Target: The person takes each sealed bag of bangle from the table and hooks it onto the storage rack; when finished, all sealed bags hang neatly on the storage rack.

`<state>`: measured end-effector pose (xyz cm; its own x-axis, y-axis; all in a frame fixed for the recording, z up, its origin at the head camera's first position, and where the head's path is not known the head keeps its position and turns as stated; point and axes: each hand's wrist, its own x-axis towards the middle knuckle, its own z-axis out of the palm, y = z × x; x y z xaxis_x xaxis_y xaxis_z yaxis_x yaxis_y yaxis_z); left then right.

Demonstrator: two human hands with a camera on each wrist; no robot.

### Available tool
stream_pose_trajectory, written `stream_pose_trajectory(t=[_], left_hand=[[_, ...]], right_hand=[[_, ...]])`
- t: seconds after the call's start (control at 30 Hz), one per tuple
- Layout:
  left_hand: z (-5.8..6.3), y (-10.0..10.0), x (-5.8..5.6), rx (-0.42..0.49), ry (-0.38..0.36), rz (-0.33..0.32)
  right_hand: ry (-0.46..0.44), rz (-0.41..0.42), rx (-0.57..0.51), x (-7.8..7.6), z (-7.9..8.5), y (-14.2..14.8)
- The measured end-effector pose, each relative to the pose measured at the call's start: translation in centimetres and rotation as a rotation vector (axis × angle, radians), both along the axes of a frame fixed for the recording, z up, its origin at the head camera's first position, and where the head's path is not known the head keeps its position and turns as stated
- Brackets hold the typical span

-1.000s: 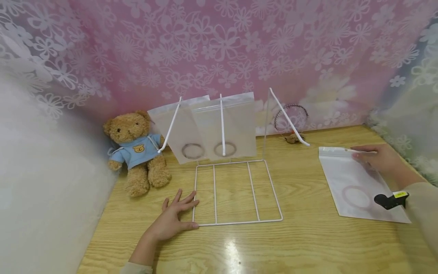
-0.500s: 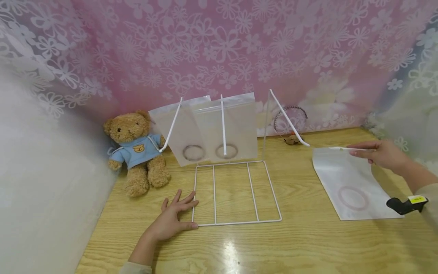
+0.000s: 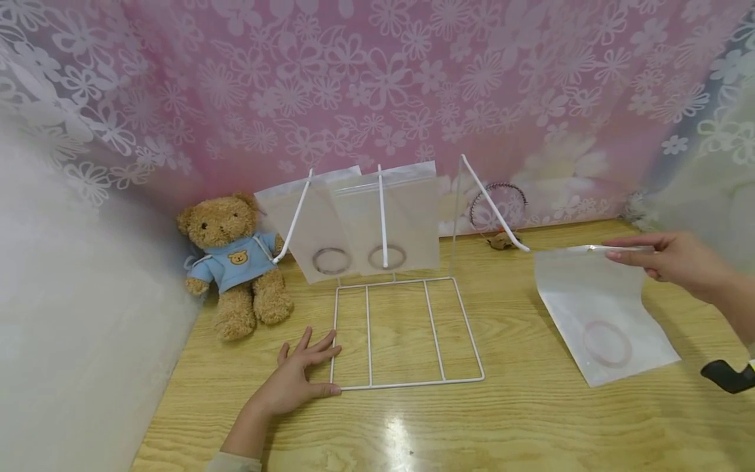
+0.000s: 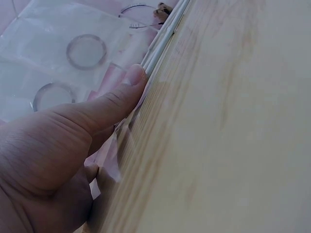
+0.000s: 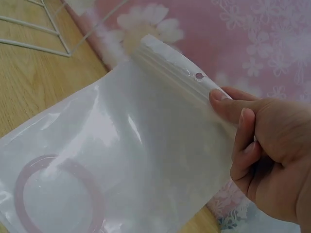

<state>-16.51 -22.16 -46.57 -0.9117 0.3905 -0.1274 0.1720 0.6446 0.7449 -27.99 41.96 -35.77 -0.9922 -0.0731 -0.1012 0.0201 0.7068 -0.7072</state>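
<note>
My right hand [image 3: 687,262] pinches the top strip of a whitish clear zip bag [image 3: 590,295]. Inside the bag lies a pale pink ring [image 3: 607,344]. The right wrist view shows a punched hole [image 5: 199,75] in the strip, just beyond the thumb. My left hand [image 3: 297,377] has its fingers spread, touching the front left corner of a white wire rack [image 3: 407,385]. In the left wrist view the thumb [image 4: 133,75] lies along the rack's bar. Two similar bags, a left one [image 3: 321,216] and a middle one [image 3: 413,223], hang from the rack's prongs, each containing a dark ring.
The rack's right prong [image 3: 495,206] bears no bag and points forward, its tip close to the held bag. A teddy bear [image 3: 238,262] in a blue hoodie sits left of the rack. A beaded loop with a brown piece [image 3: 501,241] lies at the back by the pink floral curtain [image 3: 354,78].
My right hand has raised the bag's top edge and drawn it left toward the rack's right prong, tilting the bag. The left hand stays at the rack's corner.
</note>
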Motion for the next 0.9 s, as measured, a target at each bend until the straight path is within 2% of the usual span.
stream_pose_trajectory(t=[0.2, 0.37, 0.53, 0.67, 0.9], left_hand=[[0.0, -0.1, 0.0, -0.005, 0.004, -0.001], [0.2, -0.3, -0.1, -0.029, 0.012, 0.009], [0.2, -0.2, -0.2, -0.013, 0.002, 0.002], [0.0, 0.0, -0.1, -0.006, -0.001, -0.010], [0.0, -0.1, 0.0, -0.004, -0.001, -0.006]], right_hand=[[0.009, -0.030, -0.016, 1.9, 2.7, -1.7], [0.039, -0.028, 0.022, 2.9, 4.6, -3.2], [0.050, 0.003, -0.006, 4.1, 5.8, -4.2], [0.087, 0.044, -0.068, 5.4, 6.5, -5.3], [0.138, 0.054, -0.124, 7.3, 7.9, -8.4]])
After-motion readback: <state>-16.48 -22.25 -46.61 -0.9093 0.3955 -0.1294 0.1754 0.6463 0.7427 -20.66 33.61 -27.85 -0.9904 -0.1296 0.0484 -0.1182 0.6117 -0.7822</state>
